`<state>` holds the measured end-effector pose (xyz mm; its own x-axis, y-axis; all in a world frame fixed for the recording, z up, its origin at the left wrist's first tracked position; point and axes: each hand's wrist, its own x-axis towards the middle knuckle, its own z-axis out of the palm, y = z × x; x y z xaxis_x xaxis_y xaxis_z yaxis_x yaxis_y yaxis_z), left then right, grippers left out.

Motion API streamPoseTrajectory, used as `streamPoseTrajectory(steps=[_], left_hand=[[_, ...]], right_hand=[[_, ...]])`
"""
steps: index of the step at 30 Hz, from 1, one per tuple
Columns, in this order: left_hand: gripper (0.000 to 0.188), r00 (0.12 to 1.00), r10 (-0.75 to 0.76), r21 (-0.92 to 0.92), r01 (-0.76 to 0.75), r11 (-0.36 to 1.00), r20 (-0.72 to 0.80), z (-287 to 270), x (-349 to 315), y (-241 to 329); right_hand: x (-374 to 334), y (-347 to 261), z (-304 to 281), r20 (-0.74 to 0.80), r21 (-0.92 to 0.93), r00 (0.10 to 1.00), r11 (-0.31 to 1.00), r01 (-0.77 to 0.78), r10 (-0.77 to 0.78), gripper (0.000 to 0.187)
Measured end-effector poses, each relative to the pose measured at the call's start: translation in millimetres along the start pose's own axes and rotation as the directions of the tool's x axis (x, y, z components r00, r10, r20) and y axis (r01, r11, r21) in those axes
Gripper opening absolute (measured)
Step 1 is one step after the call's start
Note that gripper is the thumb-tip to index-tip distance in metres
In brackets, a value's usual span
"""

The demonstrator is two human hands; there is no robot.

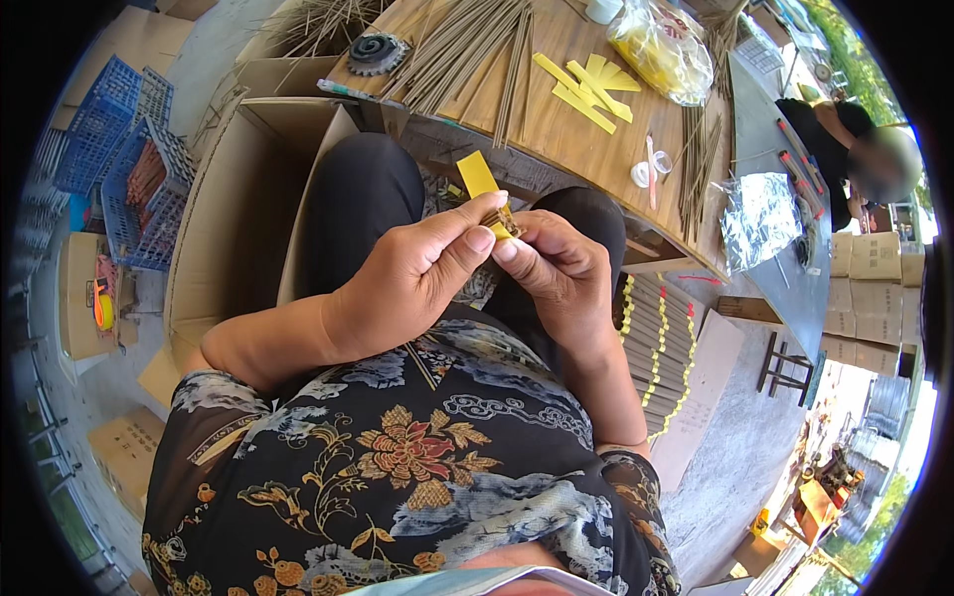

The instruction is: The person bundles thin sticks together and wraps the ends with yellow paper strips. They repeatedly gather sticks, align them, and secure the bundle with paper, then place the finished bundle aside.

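Over my lap, my left hand (422,263) and my right hand (558,260) meet, thumbs and fingertips pinched together. Between them is a yellow paper strip (477,174), its free end sticking up past my left fingers. The strip's lower part bends around a small bundle of thin brown sticks (505,223), whose ends show between my fingertips; my hands hide the rest. On the wooden table (596,149) ahead lie more yellow strips (591,87) and a wide spread of loose brown sticks (467,60).
An open cardboard box (243,209) stands at my left, blue plastic crates (124,159) beyond it. Yellow-banded stick bundles (658,348) lie low at right. A bag of yellow material (664,50), small white lids (644,174) and a dark coil (378,53) rest on the table. Another person (830,149) sits far right.
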<state>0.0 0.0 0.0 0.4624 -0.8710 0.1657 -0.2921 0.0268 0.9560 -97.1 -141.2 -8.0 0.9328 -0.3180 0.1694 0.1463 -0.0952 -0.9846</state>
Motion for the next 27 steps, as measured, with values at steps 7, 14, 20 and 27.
streamPoseTrajectory(steps=[7, 14, 20, 27], left_hand=[[0.041, 0.982, -0.147, -0.190, 0.168, 0.967, 0.118, -5, 0, 3], [0.046, 0.969, -0.230, -0.242, 0.245, 0.939, 0.088, -4, 2, 3], [0.051, 0.960, -0.257, -0.269, 0.277, 0.922, 0.109, -3, 5, 4], [0.051, 0.952, -0.286, -0.253, 0.305, 0.918, 0.110, -4, 7, 4]], right_hand=[[2, 3, 1, 0.093, 0.343, 0.993, 0.934, -0.103, 0.075, 0.020], [7, 8, 1, -0.169, -0.114, 0.980, 0.990, 0.083, -0.101, 0.033], [2, 8, -2, -0.121, -0.143, 0.988, 0.987, 0.075, -0.093, 0.023], [3, 4, 0, -0.124, -0.122, 0.990, 0.991, 0.057, -0.073, 0.023]])
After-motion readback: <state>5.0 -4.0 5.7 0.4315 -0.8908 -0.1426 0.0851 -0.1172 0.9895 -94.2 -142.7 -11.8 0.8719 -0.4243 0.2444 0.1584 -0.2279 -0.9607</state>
